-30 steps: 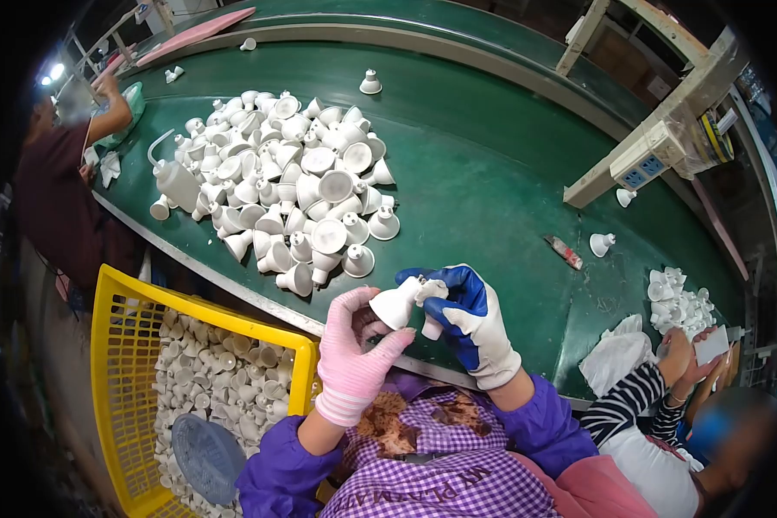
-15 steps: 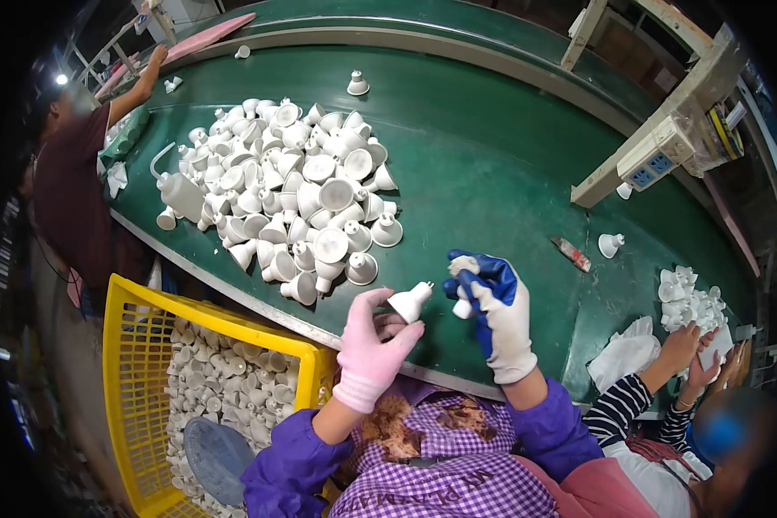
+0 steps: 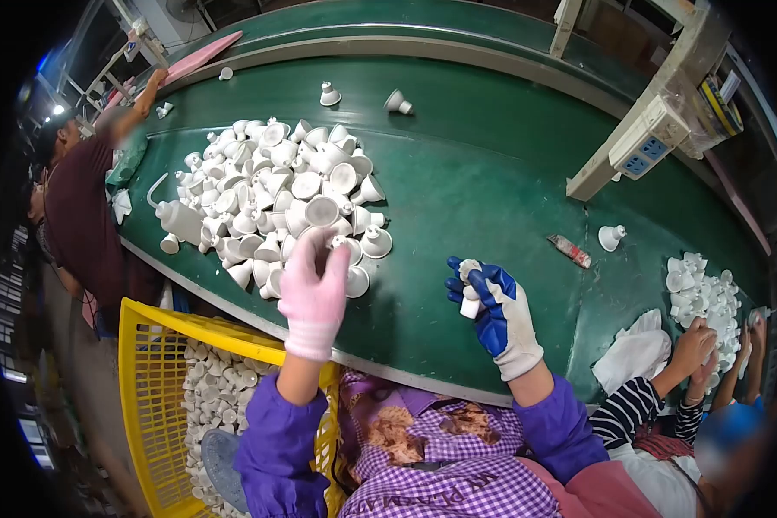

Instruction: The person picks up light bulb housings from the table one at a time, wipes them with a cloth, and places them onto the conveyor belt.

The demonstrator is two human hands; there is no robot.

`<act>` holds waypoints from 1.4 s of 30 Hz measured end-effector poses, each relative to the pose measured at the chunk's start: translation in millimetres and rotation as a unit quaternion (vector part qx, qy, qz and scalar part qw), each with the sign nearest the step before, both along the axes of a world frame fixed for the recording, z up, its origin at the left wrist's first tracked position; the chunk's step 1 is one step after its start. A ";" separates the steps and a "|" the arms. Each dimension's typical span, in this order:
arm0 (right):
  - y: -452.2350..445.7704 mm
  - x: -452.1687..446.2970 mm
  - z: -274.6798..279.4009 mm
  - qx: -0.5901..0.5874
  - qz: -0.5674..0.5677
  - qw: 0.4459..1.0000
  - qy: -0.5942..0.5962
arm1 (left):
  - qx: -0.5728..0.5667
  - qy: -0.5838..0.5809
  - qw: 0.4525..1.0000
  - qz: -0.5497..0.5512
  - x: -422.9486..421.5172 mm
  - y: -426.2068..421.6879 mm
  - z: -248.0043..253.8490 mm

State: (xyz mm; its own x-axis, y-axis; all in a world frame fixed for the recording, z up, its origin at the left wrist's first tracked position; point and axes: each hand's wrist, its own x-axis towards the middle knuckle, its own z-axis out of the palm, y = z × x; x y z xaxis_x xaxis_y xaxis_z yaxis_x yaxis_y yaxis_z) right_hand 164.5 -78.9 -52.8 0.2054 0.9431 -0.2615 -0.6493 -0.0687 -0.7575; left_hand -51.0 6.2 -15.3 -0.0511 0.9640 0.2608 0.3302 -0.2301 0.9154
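Observation:
My left hand [image 3: 313, 289], in a pink glove, is over the near edge of a pile of white lamp cups [image 3: 306, 185]. Its thumb and fingers are apart around one lamp cup with pins, which sits in the pile; the fingertips are slightly blurred. To the right, above the green belt, my right hand [image 3: 503, 319] wears a white glove with blue-coated fingers. It is closed on a small white object [image 3: 470, 304] that shows above and below the fingers; its kind is unclear. Beyond the pile lies a single lamp cup [image 3: 397, 102] on its side.
A yellow crate [image 3: 134, 388] of lamp cups stands at the left. On the belt [image 3: 457, 198] are a white spout bottle [image 3: 180, 221], a red-and-white tube [image 3: 570, 251] and a white cloth [image 3: 634, 350]. A post with sockets [image 3: 647, 151] rises at right. Several people work at both sides.
My left hand has let go of the lamp cup it held and moved left to the pile. A lamp cup now lies farther up the belt. My right hand keeps its white object.

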 end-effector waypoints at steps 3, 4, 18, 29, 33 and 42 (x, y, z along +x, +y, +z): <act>1.9 -8.2 -8.5 0.052 0.019 0.998 -0.029 | -0.066 0.184 0.980 0.023 -11.7 -36.5 -16.3; 3.6 -11.8 -6.9 0.080 0.025 0.993 -0.079 | -0.061 0.196 0.978 0.028 -11.2 -42.9 -23.1; -4.5 -32.1 -20.0 0.207 0.011 0.686 -0.698 | -0.064 0.168 0.984 -0.015 7.3 -39.2 -31.7; -14.6 -32.0 -15.2 0.171 0.014 0.758 -0.630 | -0.319 -0.534 0.759 -0.191 -22.9 -79.7 -23.6; -17.5 -44.8 -2.4 0.060 0.046 0.948 -0.309 | -0.308 -0.568 0.743 -0.174 -20.2 -87.2 -17.7; -15.7 -41.4 32.8 -0.034 0.106 0.978 -0.178 | -0.280 -0.475 0.813 -0.185 -15.8 -89.1 -24.0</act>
